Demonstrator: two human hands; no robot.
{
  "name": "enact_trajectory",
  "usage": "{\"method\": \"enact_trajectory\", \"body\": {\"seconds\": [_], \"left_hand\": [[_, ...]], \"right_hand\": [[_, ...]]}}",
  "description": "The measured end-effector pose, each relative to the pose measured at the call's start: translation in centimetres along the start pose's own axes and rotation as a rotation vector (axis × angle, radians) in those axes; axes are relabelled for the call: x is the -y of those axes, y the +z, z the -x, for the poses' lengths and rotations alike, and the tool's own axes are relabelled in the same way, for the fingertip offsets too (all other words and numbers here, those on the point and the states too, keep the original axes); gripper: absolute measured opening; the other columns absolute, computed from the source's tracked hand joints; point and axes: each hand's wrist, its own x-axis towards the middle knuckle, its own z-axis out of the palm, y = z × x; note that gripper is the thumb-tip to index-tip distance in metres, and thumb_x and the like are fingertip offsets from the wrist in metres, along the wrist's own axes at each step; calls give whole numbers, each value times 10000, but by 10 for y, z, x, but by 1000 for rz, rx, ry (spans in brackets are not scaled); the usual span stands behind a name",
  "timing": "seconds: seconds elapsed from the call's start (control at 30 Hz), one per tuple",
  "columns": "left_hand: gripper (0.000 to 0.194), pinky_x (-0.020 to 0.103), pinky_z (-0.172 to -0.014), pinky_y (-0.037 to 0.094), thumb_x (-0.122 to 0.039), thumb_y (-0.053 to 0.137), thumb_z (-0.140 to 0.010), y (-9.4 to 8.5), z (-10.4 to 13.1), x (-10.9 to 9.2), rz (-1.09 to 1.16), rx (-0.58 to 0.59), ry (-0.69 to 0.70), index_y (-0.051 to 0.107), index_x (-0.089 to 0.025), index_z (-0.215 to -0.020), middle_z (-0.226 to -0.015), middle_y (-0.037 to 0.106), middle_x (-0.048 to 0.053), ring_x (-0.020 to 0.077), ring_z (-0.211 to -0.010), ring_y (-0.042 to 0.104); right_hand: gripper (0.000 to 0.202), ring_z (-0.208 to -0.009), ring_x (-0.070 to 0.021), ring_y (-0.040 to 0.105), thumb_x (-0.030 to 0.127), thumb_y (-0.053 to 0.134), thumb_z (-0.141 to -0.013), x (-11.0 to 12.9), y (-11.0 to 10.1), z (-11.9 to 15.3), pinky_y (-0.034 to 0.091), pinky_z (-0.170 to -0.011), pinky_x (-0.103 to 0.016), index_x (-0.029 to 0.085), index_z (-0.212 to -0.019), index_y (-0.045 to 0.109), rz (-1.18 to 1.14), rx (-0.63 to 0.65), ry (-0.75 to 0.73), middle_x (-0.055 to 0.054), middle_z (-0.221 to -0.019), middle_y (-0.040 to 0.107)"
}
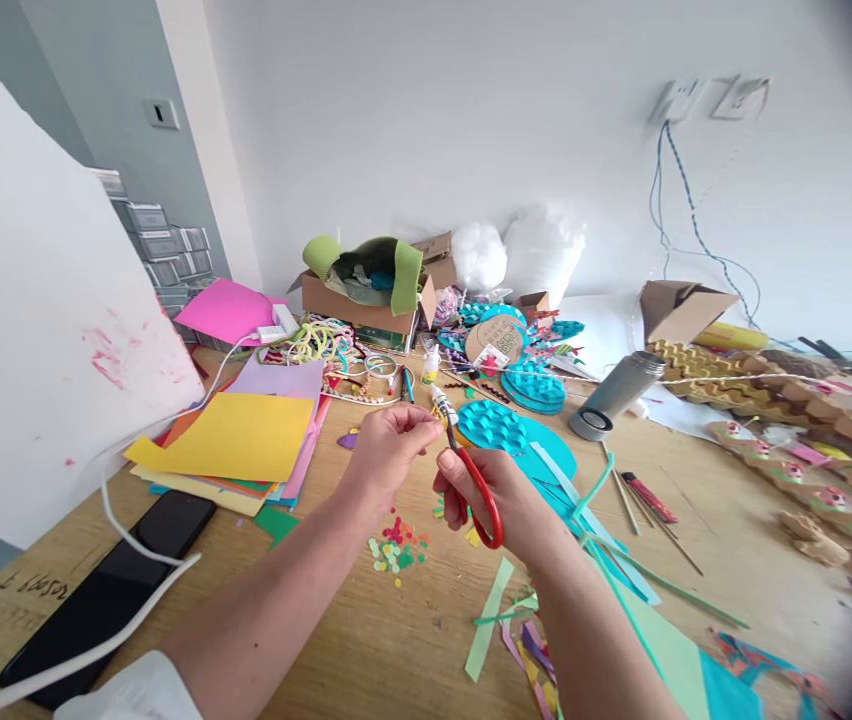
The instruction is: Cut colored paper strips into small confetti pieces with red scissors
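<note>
the left hand (394, 442) and the right hand (490, 470) are both raised over the table (366, 645), near to each other. the right hand grips the scissors (492, 515) by their red handles, with the fingers curled around them. the blades point up and away from the person, and their tip is just beside the fingertips of the left hand. the left hand is closed in a pinch, the thumb against the fingers; i cannot tell if some small piece is between them.

behind the hands there is a glue bottle (441, 404), and a little farther stands a second bottle (431, 362). a blue disc (490, 428) lies behind the right hand, to its right side a grey flask (617, 395) stands tilted in the view.

on the table below the hands, small paper dots (396, 540) lie scattered, in red, green, yellow and orange. nearer to the right forearm there are pale green strips (490, 620), together with purple and yellow ones.

at left is a stack of coloured paper (238, 435), with a yellow sheet on top, and in front of it a black phone (100, 595), crossed by a white cable (100, 500). at the far right are egg trays (741, 390).
</note>
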Motion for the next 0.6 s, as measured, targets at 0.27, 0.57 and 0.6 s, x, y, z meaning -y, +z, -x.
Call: {"method": "enact_trajectory", "body": {"seconds": [0.27,0.57,0.6], "left_hand": [[103,265,-624,392,-257,679,-605,-2,-1,-1,-7,16,10,652,-157,-614,-637,595,-2,118,-607,498],[129,267,-606,383,-272,668,-629,-1,0,0,9,81,13,611,-159,-601,-590,554,-13,114,-583,476],[124,267,-606,384,-268,664,-629,-1,0,0,8,80,17,612,-159,-601,-590,555,-13,113,-582,477]], "right_hand": [[521,-365,-96,487,668,542,-797,0,-1,0,324,-356,-194,169,-647,551,-7,8,26,0,-459,578],[518,-351,-91,485,655,542,-811,-1,-1,1,327,-347,-185,164,-646,557,-18,-12,31,5,-442,575],[519,-353,-92,490,655,541,-811,-1,-1,0,328,-347,-184,164,-645,556,-14,-13,30,5,-441,575]]}}
